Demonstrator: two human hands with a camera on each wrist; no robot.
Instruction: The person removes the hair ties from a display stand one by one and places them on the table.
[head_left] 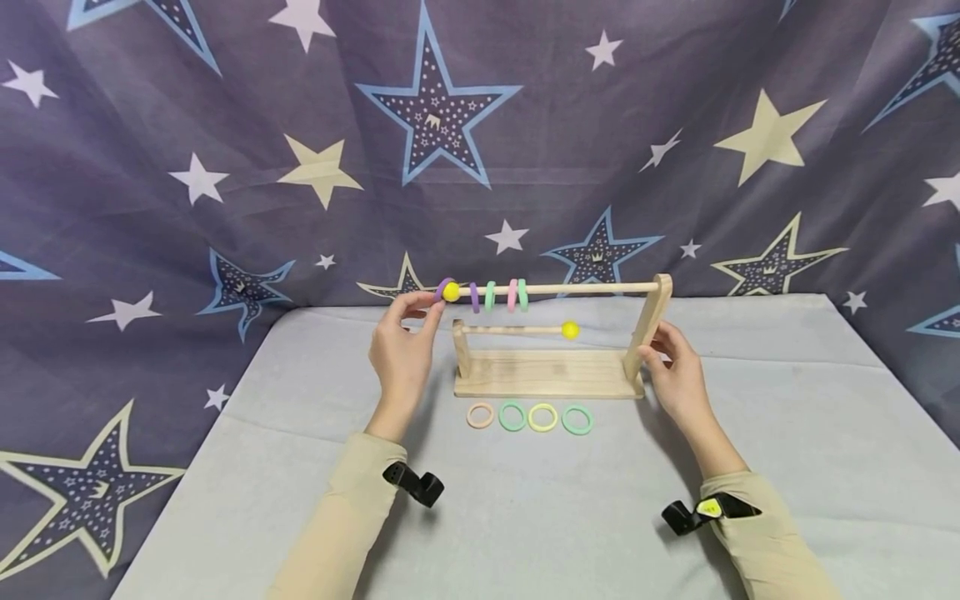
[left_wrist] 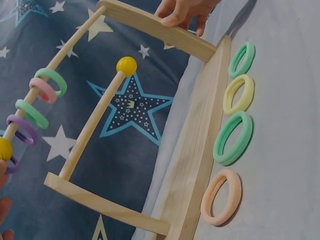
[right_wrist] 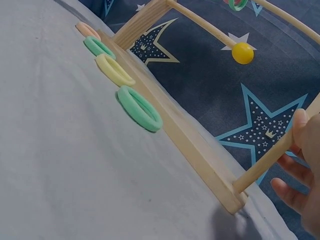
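Note:
My left hand (head_left: 403,348) pinches a purple hair tie (head_left: 440,287) at the left end of the upper rod (head_left: 592,289), beside its yellow ball tip (head_left: 451,292). Further along that rod hang another purple hair tie (head_left: 475,298), a mint one (head_left: 490,297), a pink one (head_left: 512,296) and a second mint one (head_left: 523,296). My right hand (head_left: 681,377) grips the tall post (head_left: 649,325) of the wooden rack (head_left: 551,379), thumb in front and fingers behind. In the left wrist view, only fingertips (left_wrist: 4,207) of the left hand show at the edge.
In front of the rack base, a row of hair ties lies flat on the grey cloth: peach (head_left: 481,416), mint (head_left: 513,417), yellow (head_left: 543,417) and mint (head_left: 577,420). The lower rod (head_left: 517,330), ending in a yellow ball (head_left: 571,330), holds none. A star-patterned curtain (head_left: 225,125) hangs behind.

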